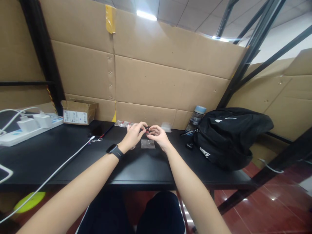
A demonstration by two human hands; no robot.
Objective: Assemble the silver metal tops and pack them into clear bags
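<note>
My left hand (135,134) and my right hand (158,136) meet over the black table, their fingers closed around a small dark and red object (147,130) between them. Its exact shape is too small to tell. Just below the fingertips a small clear plastic bag (148,144) lies flat on the table. Behind my left hand rests a clear bag with red bits in it (123,123). Another clear plastic piece (166,127) is behind my right hand. Part of some clear plastic also shows under my left hand.
At the right stand a bottle with a blue cap (194,120) and a black backpack (226,136). A cardboard box (79,112), a phone (97,129), a white cable (65,162) and a power strip (29,133) are on the left. Cardboard walls the table's back.
</note>
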